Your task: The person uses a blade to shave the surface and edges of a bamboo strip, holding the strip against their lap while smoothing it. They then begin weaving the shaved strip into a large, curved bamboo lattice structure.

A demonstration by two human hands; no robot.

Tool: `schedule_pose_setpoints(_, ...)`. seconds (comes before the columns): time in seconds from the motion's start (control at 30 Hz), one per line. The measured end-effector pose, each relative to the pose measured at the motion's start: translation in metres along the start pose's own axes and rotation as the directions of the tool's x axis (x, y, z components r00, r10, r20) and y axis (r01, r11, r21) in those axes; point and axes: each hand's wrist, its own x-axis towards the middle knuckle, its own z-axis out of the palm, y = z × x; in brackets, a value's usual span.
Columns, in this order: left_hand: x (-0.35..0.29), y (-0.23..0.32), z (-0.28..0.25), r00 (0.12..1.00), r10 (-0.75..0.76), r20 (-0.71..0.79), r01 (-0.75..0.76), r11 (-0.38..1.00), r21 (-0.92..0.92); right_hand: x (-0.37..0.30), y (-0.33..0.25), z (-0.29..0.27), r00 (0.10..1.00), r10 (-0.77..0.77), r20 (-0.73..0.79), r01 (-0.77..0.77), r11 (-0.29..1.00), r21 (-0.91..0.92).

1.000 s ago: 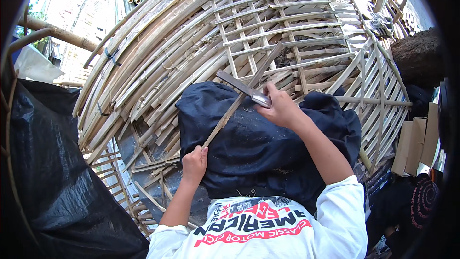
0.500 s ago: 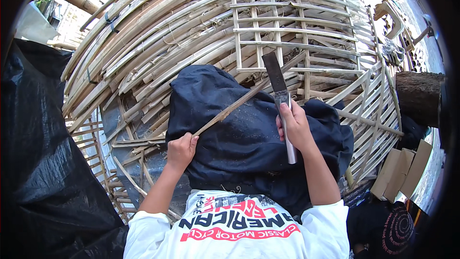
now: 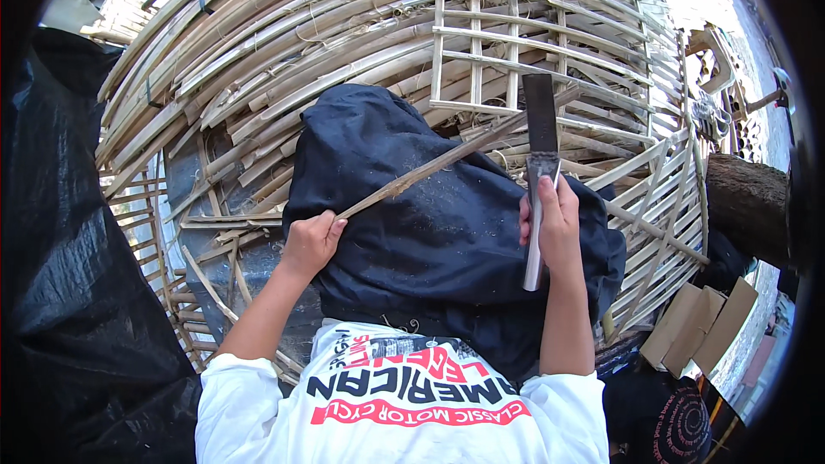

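Observation:
My left hand (image 3: 311, 242) is closed on the near end of a thin bamboo strip (image 3: 421, 174), which slants up and away to the right over my lap. A dark cloth (image 3: 404, 232) covers my legs beneath it. In my right hand (image 3: 551, 219) is a knife (image 3: 540, 120) with a broad dark blade and a shiny metal tube handle, held upright with the blade pointing away from me. The blade stands beside the far part of the strip; whether the two touch I cannot tell.
A big pile of split bamboo (image 3: 284, 43) lies ahead, with a bamboo lattice (image 3: 516, 32) on top. At right are more slatted lattice (image 3: 657, 232), a log (image 3: 748, 198) and a cardboard box (image 3: 696, 326). Black sheeting (image 3: 86, 249) hangs at left.
My right hand has moved the knife a little to the right, and its blade has turned from leaning left to nearly upright. My left hand keeps hold of the strip. The view has shifted slightly.

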Motion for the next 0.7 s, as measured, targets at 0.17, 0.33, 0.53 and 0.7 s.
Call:
schedule_pose_setpoints(0.17, 0.001, 0.003, -0.007, 0.999, -0.029, 0.035, 0.027, 0.998, 0.048, -0.01, 0.039, 0.028, 0.995, 0.07, 0.075, -0.061, 0.99, -0.124)
schedule_pose_setpoints(0.33, -0.003, 0.001, -0.005, 0.999, -0.037, 0.024, 0.038, 0.999, -0.036, -0.002, 0.011, 0.01, 0.999, -0.03, -0.019, 0.03, 0.999, 0.039)
schedule_pose_setpoints(0.53, -0.001, 0.003, -0.007, 0.997, -0.072, 0.02, 0.073, 0.997, -0.038, -0.012, 0.03, 0.017, 0.981, 0.11, 0.161, -0.085, 0.984, -0.155)
schedule_pose_setpoints(0.7, -0.002, 0.004, -0.003, 0.998, -0.058, 0.009, 0.058, 0.997, -0.056, -0.006, 0.022, 0.022, 0.999, 0.046, -0.005, -0.046, 0.999, -0.008)
